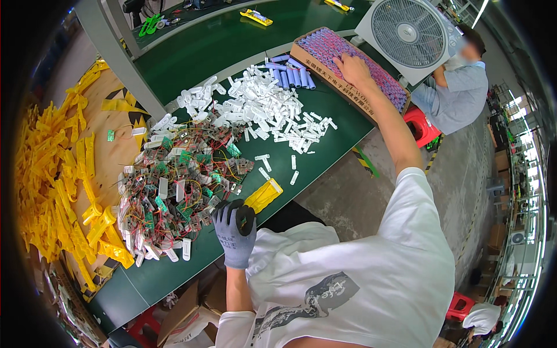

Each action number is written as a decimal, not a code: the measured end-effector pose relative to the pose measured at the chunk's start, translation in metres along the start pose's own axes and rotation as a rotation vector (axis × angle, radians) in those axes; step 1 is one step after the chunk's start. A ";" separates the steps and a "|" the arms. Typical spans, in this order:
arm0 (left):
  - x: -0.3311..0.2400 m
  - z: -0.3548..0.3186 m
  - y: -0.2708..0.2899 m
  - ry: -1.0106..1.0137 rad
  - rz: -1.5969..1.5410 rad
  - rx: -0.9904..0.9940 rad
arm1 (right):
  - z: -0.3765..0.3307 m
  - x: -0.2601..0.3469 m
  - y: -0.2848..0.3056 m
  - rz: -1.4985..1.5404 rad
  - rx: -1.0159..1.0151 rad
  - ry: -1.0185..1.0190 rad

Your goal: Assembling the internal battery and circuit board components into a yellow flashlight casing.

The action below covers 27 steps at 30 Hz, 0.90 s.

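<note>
My right hand (pixel 353 71), bare, reaches over a cardboard box (pixel 331 66) packed with upright cylindrical battery cells (pixel 371 65). Its fingers are stretched apart and their tips touch the cell tops; no lifted cell shows. My left hand (pixel 235 231), in a grey glove with black coated fingers, is curled at the table's near edge. Whatever it may hold is hidden. Close beside it lie a yellow plastic casing (pixel 264 196) and a tangled heap of small green circuit boards with wires (pixel 185 185).
White plastic pieces (pixel 261 101) are heaped mid-table, near several loose blue-purple cells (pixel 293 76). Yellow casings (pixel 52 185) cover a board at left. A box fan (pixel 406 35) stands beyond the cell box. Behind lies a green conveyor (pixel 203 43). A person (pixel 464 87) sits at right.
</note>
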State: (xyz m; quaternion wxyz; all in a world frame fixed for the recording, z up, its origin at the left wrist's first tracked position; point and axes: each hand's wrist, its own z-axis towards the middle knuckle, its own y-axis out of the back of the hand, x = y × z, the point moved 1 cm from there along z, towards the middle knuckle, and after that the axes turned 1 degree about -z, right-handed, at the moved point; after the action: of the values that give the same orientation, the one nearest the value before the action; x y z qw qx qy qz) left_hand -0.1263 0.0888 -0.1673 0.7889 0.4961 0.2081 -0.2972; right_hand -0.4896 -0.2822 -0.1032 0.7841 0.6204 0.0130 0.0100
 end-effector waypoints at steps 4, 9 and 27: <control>-0.003 0.002 0.003 0.003 0.000 -0.004 | 0.007 -0.011 -0.004 0.089 0.005 0.130; -0.002 0.001 0.000 -0.003 -0.005 -0.011 | 0.037 -0.042 0.004 0.485 0.062 0.107; 0.002 -0.001 -0.002 -0.009 0.019 -0.018 | 0.010 0.064 0.028 0.764 0.234 0.165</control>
State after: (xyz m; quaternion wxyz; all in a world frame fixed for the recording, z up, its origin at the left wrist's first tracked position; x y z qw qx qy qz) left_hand -0.1260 0.0886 -0.1700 0.7971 0.4895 0.2026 -0.2898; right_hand -0.4252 -0.2830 -0.0740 0.6445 0.6626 -0.1547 0.3487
